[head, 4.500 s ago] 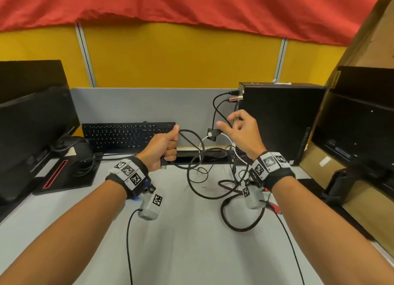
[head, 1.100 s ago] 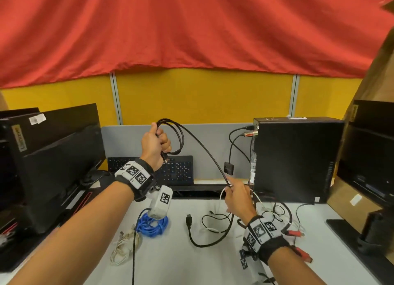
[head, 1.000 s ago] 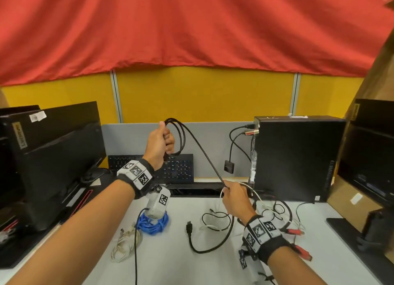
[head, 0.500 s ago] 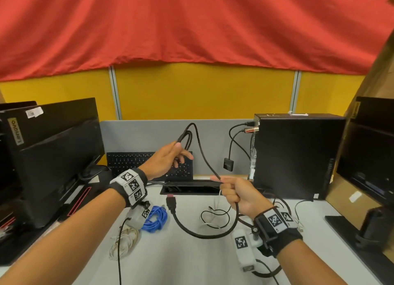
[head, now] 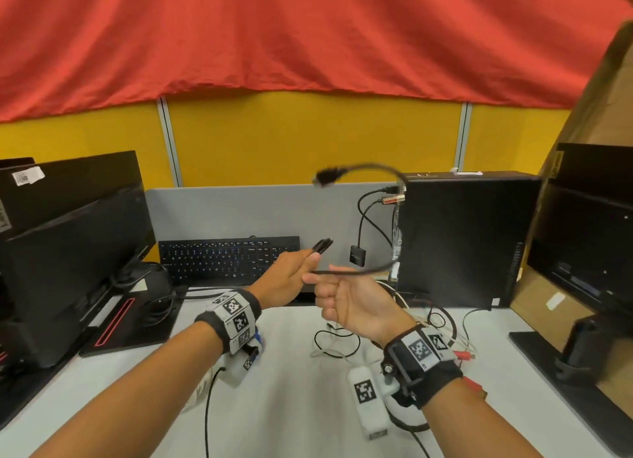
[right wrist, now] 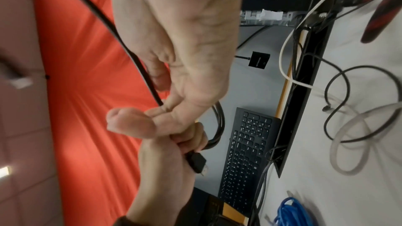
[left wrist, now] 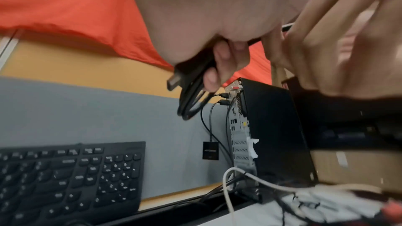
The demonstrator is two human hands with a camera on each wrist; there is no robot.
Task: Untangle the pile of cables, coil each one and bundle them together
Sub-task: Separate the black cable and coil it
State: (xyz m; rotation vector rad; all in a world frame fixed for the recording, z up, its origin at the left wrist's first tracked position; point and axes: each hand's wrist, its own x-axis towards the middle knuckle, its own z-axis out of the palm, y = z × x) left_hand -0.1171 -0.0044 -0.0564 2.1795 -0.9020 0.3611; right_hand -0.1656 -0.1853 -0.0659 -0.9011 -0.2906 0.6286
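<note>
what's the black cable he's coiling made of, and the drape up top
Black cable: looks like a matte rubbery or plastic jacket, bending smoothly, with a metal-tipped plug. Red drape: woven fabric by its soft folds and creases; the fibre can't be told.

A black cable is partly coiled: several loops and one flat plug poke out past the fingers of the left hand, which grips them. From there a straight run passes through the right hand, pinched at its fingertips, then arcs up to a second plug, blurred, above both hands. Below the right hand, thin black and white cables lie tangled on the table. A blue coil lies under the left wrist.
</note>
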